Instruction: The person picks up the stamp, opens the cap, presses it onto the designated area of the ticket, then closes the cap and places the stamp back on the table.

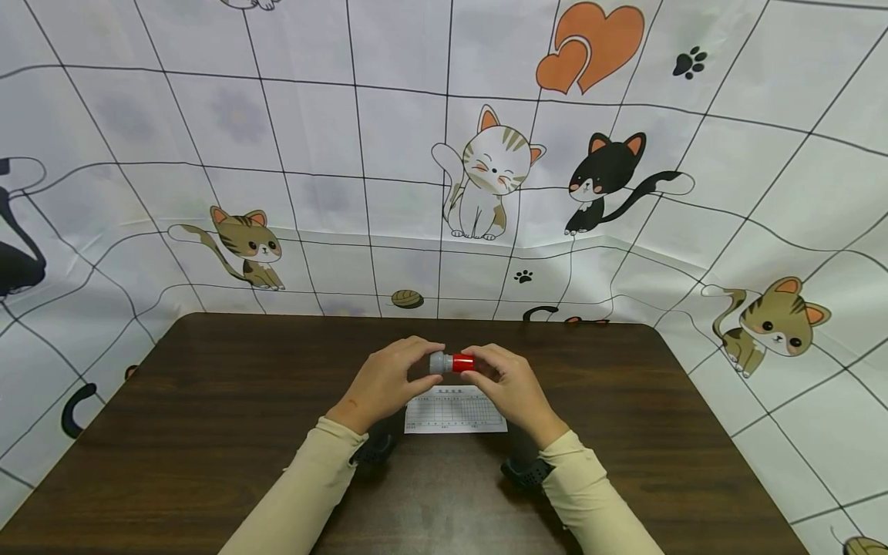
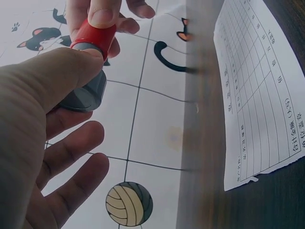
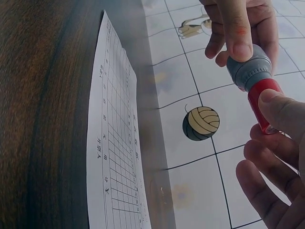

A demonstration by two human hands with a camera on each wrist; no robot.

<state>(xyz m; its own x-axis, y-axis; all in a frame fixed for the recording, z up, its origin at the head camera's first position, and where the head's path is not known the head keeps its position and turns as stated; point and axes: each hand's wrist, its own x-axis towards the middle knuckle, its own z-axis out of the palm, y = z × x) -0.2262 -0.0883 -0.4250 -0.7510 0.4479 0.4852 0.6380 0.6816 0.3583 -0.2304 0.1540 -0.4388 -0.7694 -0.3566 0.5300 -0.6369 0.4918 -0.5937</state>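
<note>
A small stamp [image 1: 440,362] with a grey rounded end and a red cylindrical end is held level above the table, between both hands. My left hand [image 1: 388,381] pinches the grey end between thumb and fingers. On the red end [image 3: 259,102], my right hand [image 1: 512,385] has its thumb and index finger closed, while the other fingers stay loosely spread in the right wrist view. The grey end [image 2: 89,94] is partly covered by the left thumb in the left wrist view. Below the stamp lies a printed paper form [image 1: 454,416] with a ruled grid.
The dark brown wooden table [image 1: 277,432] extends around the form. Behind it hangs a white sheet [image 1: 388,208] with grid lines and cartoon cats, reaching the table's back edge. Dark bands [image 1: 527,472] sit at the wrists near the sleeve cuffs.
</note>
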